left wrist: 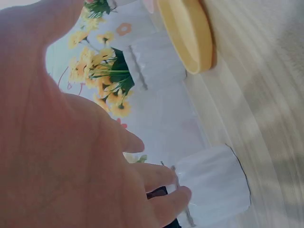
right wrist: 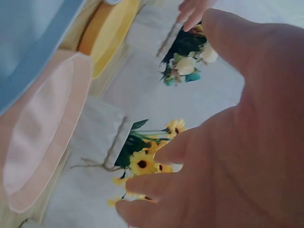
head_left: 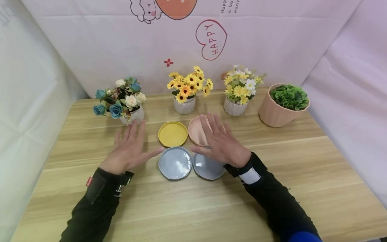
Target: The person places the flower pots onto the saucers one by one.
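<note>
In the head view both hands are spread with palms down and hold nothing. The left hand (head_left: pixel 128 148) hovers left of the plates, its fingertips overlapping the white pot (head_left: pixel 136 116) of blue and cream roses (head_left: pixel 116 109). My right hand (head_left: pixel 219 143) is above the pink plate (head_left: pixel 196 131) and the right blue-grey plate (head_left: pixel 208 168), partly hiding both. A yellow plate (head_left: pixel 172 134) and another blue-grey plate (head_left: pixel 175 163) lie between the hands. In the right wrist view, the pink plate (right wrist: pixel 42 128) sits below the outstretched fingers.
Along the back of the wooden table (head_left: pixel 169 208) stand a pot of sunflowers (head_left: pixel 190 84), a pot of yellow and white daisies (head_left: pixel 240 89) and a large pink pot (head_left: pixel 278 109) with green leaves. A printed white cloth (head_left: pixel 121 50) hangs behind them.
</note>
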`<state>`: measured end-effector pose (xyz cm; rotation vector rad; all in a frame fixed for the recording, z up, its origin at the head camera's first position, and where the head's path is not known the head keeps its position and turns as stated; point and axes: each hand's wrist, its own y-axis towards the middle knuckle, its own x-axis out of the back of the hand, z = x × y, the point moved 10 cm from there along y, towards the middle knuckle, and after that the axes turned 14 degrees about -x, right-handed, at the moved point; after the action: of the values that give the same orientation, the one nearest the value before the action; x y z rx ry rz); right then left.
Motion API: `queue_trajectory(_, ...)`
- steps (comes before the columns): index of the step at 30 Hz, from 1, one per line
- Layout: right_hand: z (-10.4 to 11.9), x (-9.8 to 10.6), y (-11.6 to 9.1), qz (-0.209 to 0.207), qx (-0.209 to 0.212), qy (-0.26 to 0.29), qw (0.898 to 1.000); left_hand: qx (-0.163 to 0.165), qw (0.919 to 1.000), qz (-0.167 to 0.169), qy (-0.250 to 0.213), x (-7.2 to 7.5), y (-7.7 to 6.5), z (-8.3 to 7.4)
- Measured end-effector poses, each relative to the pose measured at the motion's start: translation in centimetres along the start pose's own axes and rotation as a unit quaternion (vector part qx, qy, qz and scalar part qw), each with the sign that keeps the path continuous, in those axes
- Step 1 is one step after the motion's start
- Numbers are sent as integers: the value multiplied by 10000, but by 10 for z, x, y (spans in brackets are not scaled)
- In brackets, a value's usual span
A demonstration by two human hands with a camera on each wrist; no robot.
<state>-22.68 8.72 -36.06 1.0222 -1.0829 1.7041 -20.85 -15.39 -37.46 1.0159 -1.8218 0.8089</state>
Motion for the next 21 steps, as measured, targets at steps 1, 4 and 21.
queue_trajectory(1, 3, 1, -1, -54, 180, 38, 9998, 30, 9999, 49, -88, 0, 0, 1)
queue_trajectory(4, 15, 6, -6, -199, 702, 189, 9972, 123, 9985, 198, -486, -3, -1, 7)
queue_trajectory(21, 51, -24, -16, -45, 1334, -197, 9909, 606, 9871, 450, -1410, 8, -6, 50)
